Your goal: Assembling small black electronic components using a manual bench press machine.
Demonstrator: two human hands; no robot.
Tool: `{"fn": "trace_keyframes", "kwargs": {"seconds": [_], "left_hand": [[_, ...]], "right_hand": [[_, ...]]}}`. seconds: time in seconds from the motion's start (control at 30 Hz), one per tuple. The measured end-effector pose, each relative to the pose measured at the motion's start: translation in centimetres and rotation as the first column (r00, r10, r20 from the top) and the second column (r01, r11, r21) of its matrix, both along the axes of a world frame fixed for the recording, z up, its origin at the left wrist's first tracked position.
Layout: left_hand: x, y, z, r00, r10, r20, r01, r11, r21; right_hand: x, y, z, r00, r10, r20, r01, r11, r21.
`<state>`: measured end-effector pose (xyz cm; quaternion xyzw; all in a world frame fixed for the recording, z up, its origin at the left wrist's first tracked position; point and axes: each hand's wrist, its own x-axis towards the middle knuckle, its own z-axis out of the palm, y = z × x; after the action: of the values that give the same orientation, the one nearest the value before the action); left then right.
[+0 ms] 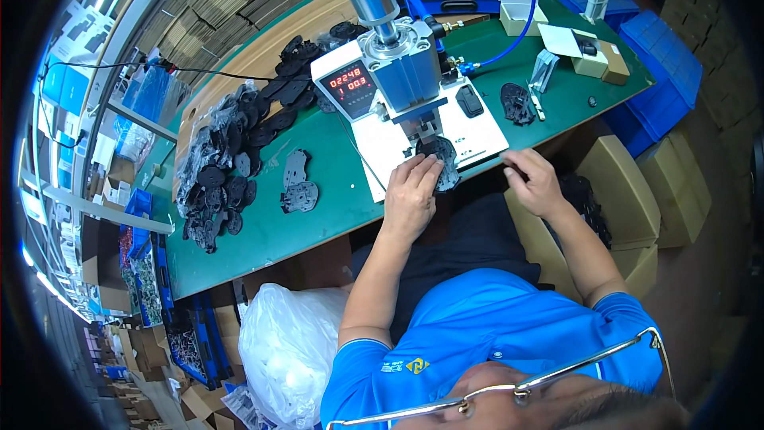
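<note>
A black moulded plastic shell point(447, 173) lies under the tip of a bench press point(402, 64), on the press's white base plate point(485, 137). My left hand point(412, 191) grips the shell's left side, its fingers together over the edge and partly hiding it. Off to the right, at the table's front edge, my right hand point(532, 181) is held apart from the press. Its fingers are curled toward the thumb, and whatever may be between them is too small to make out. A dark rounded block point(469, 100) rests on the plate's right part.
Black plastic parts point(227, 139) are heaped on the green table point(263, 247), left of the press. Two loose shells point(298, 183) lie nearer. Another black part point(517, 103) and small open boxes point(589, 56) are at right. An open carton point(617, 191) stands beside my right arm.
</note>
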<state>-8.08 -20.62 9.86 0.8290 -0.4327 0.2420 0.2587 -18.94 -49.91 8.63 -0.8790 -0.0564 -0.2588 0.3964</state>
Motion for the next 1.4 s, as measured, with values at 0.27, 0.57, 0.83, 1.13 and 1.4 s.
{"fn": "trace_keyframes", "kwargs": {"seconds": [0.27,0.57,0.83,1.13,1.4], "left_hand": [[-0.3,0.8,-0.2,0.997,-0.006,-0.077,0.005,1.000,-0.019],[-1.4,5.2,-0.9,0.980,0.075,-0.183,-0.095,0.990,-0.105],[4.7,24.2,-3.1,0.688,0.726,-0.008,-0.719,0.683,0.131],[0.2,21.1,-1.9,0.734,0.659,-0.164,-0.630,0.751,0.199],[-2.4,18.0,-1.8,0.808,0.587,-0.058,-0.583,0.810,0.066]], "right_hand": [[7.2,5.0,0.3,0.945,0.310,0.102,-0.278,0.928,-0.248],[7.7,7.1,-2.3,0.958,0.129,0.255,-0.097,0.986,-0.136],[8.2,7.6,-2.0,0.945,0.148,0.291,-0.117,0.986,-0.120],[7.9,7.3,-2.2,0.949,0.126,0.289,-0.093,0.988,-0.126],[8.0,7.5,-2.1,0.951,0.138,0.278,-0.102,0.985,-0.140]]}}
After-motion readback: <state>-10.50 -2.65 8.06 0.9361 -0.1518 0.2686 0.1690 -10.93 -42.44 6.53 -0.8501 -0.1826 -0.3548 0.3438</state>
